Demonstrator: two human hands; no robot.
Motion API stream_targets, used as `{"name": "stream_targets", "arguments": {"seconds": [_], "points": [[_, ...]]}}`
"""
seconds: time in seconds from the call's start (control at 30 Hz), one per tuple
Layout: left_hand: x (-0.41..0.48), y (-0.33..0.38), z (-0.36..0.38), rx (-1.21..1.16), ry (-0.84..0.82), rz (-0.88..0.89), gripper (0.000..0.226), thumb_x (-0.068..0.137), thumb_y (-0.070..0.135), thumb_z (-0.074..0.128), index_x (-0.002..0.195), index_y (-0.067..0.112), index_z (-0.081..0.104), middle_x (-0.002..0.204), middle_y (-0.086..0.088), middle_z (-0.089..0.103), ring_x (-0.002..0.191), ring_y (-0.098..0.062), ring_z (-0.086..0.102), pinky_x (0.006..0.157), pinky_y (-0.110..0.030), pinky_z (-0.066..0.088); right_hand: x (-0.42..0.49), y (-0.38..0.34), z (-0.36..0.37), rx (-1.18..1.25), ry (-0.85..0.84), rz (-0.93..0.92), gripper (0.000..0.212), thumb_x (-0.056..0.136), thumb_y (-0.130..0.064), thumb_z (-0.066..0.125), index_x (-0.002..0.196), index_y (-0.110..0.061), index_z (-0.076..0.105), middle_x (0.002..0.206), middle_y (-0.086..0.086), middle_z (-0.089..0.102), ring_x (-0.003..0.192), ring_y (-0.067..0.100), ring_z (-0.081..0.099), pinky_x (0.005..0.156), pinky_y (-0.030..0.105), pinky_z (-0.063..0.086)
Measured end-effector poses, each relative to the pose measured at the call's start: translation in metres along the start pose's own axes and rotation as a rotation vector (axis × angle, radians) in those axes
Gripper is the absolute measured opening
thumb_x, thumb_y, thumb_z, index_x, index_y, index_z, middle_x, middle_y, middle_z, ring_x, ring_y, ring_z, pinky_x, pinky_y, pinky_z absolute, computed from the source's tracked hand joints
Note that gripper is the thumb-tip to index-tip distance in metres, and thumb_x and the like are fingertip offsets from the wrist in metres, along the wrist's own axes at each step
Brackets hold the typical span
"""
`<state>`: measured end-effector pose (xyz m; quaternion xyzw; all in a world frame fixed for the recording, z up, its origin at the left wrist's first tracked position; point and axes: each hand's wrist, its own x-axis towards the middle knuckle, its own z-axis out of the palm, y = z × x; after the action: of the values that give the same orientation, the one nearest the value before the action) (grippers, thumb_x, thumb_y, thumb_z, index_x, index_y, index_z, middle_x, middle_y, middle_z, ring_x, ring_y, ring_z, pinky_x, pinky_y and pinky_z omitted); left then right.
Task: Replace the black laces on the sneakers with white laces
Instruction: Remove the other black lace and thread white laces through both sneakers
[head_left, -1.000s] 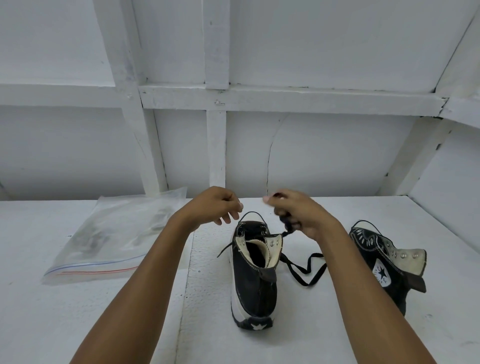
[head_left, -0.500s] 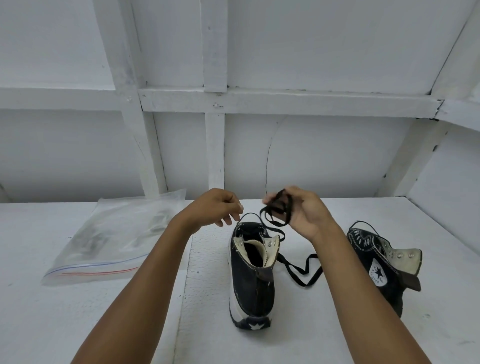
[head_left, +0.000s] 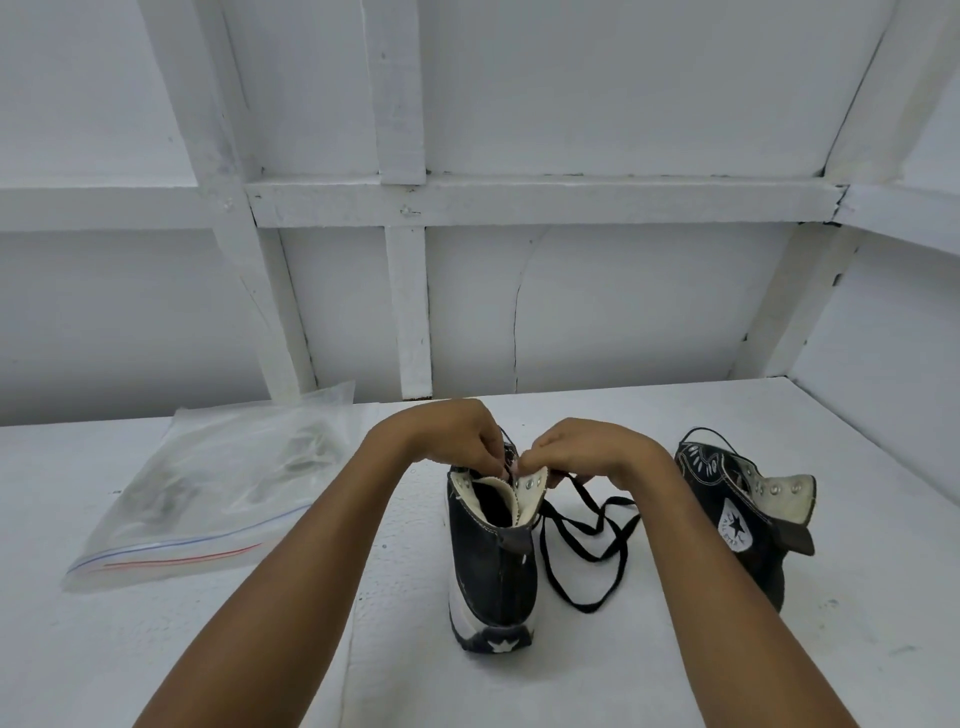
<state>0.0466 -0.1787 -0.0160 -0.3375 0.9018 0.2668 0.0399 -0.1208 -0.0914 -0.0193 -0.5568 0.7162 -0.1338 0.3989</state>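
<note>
Your left hand (head_left: 457, 436) and right hand (head_left: 587, 452) meet at the open collar of the black high-top canvas sneaker (head_left: 493, 561), fingers curled and pinching its eyelet flaps. It stands upright on the white surface (head_left: 519, 691), heel toward you, with a loose black lace (head_left: 584, 608) trailing just to its right.

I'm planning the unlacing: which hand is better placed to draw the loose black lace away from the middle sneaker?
Likely right. The right hand sits at the collar directly above the black lace, which trails on the right side of the sneaker. The left hand is across the collar from it.
</note>
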Motion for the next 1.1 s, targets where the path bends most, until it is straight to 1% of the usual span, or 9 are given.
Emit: {"name": "stream_targets", "arguments": {"seconds": [0.2, 0.33, 0.47, 0.6, 0.73, 0.83, 0.93, 1.0, 1.1], "points": [[0.003, 0.004, 0.001, 0.052, 0.109, -0.013, 0.011, 0.084, 0.027, 0.070, 0.075, 0.020, 0.069, 0.066, 0.010, 0.062, 0.063, -0.008, 0.054, 0.056, -0.022, 0.040, -0.003, -0.005, -0.002, -0.013, 0.055, 0.005, 0.013, 0.073, -0.025, 0.069, 0.068, -0.017, 0.061, 0.055, -0.005, 0.031, 0.063, 0.016, 0.028, 0.056, 0.025, 0.021], [0.000, -0.018, -0.006, 0.200, 0.261, -0.155, 0.018, 0.083, 0.026, 0.065, 0.067, 0.021, 0.058, 0.073, 0.001, 0.062, 0.075, -0.019, 0.058, 0.060, -0.026, 0.040, -0.003, -0.008, -0.002, -0.029, 0.062, 0.020, 0.017, 0.077, -0.025, 0.069, 0.066, -0.015, 0.061, 0.065, -0.006, 0.047, 0.067, 0.013, 0.042, 0.060, 0.022, 0.032], [-0.004, -0.025, -0.007, 0.267, 0.240, -0.204, 0.011, 0.085, 0.027, 0.063, 0.083, 0.016, 0.066, 0.090, -0.003, 0.068, 0.087, -0.023, 0.063, 0.062, -0.027, 0.043, 0.002, -0.009, 0.003, -0.005, 0.035, 0.024, 0.017, 0.081, -0.024, 0.065, 0.067, -0.016, 0.060, 0.078, 0.001, 0.061, 0.070, 0.015, 0.054, 0.060, 0.024, 0.039], [-0.002, -0.010, -0.003, 0.169, 0.171, -0.050, 0.005, 0.086, 0.030, 0.068, 0.088, 0.026, 0.066, 0.095, 0.005, 0.068, 0.089, -0.017, 0.062, 0.069, -0.029, 0.049, 0.006, -0.012, 0.008, 0.016, 0.052, 0.006, 0.019, 0.079, -0.018, 0.062, 0.062, -0.015, 0.053, 0.067, 0.001, 0.054, 0.061, 0.017, 0.042, 0.051, 0.024, 0.028], [0.007, 0.005, 0.008, 0.160, 0.049, 0.036, 0.007, 0.084, 0.035, 0.071, 0.078, 0.032, 0.068, 0.081, 0.010, 0.068, 0.077, -0.014, 0.060, 0.067, -0.028, 0.049, 0.006, -0.006, 0.005, 0.035, 0.056, 0.017, 0.016, 0.077, -0.017, 0.062, 0.064, -0.015, 0.054, 0.067, 0.001, 0.050, 0.063, 0.019, 0.036, 0.051, 0.026, 0.026], [0.010, 0.005, 0.009, 0.100, 0.075, 0.074, 0.006, 0.083, 0.029, 0.072, 0.079, 0.025, 0.073, 0.082, 0.006, 0.071, 0.077, -0.017, 0.063, 0.067, -0.031, 0.051, 0.007, -0.002, 0.003, 0.069, 0.058, 0.023, 0.011, 0.076, -0.017, 0.063, 0.069, -0.014, 0.055, 0.069, 0.001, 0.046, 0.061, 0.019, 0.032, 0.050, 0.026, 0.022], [0.007, -0.005, 0.002, 0.043, 0.232, 0.019, 0.011, 0.083, 0.025, 0.069, 0.078, 0.015, 0.071, 0.083, -0.003, 0.070, 0.080, -0.022, 0.064, 0.066, -0.031, 0.049, 0.008, 0.001, 0.004, 0.101, 0.054, 0.026, 0.016, 0.077, -0.017, 0.064, 0.065, -0.015, 0.054, 0.067, 0.000, 0.046, 0.060, 0.018, 0.031, 0.048, 0.026, 0.021], [0.002, -0.014, -0.006, -0.140, 0.403, -0.043, 0.012, 0.085, 0.020, 0.066, 0.075, 0.012, 0.067, 0.084, -0.006, 0.071, 0.080, -0.023, 0.065, 0.069, -0.033, 0.051, 0.009, 0.002, 0.005, 0.130, 0.048, 0.022, 0.021, 0.077, -0.016, 0.065, 0.060, -0.016, 0.053, 0.065, -0.001, 0.046, 0.058, 0.018, 0.031, 0.047, 0.025, 0.021], [-0.015, -0.019, -0.019, -0.988, 0.522, 0.080, 0.020, 0.091, 0.003, 0.052, 0.072, 0.005, 0.057, 0.087, -0.016, 0.074, 0.086, -0.030, 0.071, 0.082, -0.042, 0.058, 0.011, 0.004, 0.004, 0.156, 0.029, 0.021, 0.022, 0.077, -0.015, 0.066, 0.057, -0.017, 0.056, 0.067, 0.000, 0.047, 0.056, 0.017, 0.032, 0.047, 0.023, 0.021]]}}
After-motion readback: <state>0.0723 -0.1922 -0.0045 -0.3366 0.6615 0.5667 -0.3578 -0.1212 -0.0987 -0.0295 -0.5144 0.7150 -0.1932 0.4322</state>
